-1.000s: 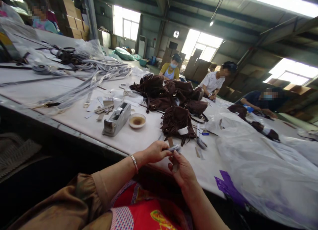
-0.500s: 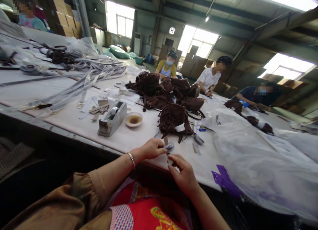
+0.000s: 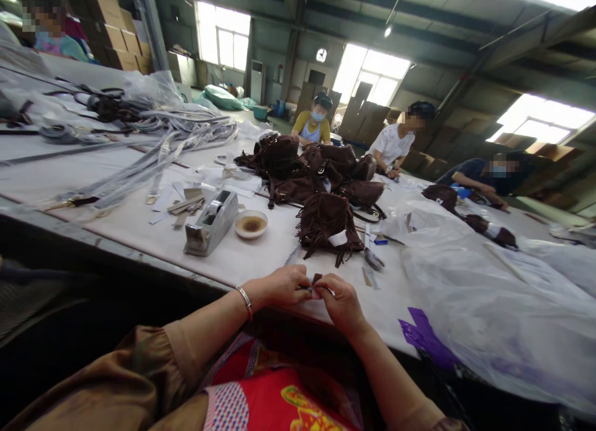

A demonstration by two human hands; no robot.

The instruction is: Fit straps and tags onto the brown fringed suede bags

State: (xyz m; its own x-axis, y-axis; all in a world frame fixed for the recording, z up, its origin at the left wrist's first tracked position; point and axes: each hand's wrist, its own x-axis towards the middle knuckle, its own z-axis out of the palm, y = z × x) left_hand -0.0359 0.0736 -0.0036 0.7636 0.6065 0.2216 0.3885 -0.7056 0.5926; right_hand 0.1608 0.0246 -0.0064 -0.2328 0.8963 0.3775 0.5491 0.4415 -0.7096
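Both hands meet at the table's near edge. My left hand [image 3: 289, 285], with a silver bracelet at the wrist, is closed, its fingertips pinched at a small item. My right hand [image 3: 339, 299] is closed too, thumb and fingers pinching at the same spot. Between them a small brown strip [image 3: 317, 277] sticks up; the rest of what they grip is mostly hidden by the fingers. Just beyond lies a dark brown fringed bag [image 3: 326, 223] with a white paper on it. To its right are scissors [image 3: 372, 257] on the table [image 3: 261, 257].
A grey tape dispenser [image 3: 212, 223] and a white dish [image 3: 251, 224] stand left of the bag. Behind is a pile of brown bags [image 3: 298, 186]. Wrapped straps [image 3: 172, 130] lie at left, plastic sheets [image 3: 465, 288] at right. Several people are around the table.
My hands have come together, and my right hand has moved up toward my left. The grey item by my left fingers is now largely hidden, and a brown strip shows between the hands.
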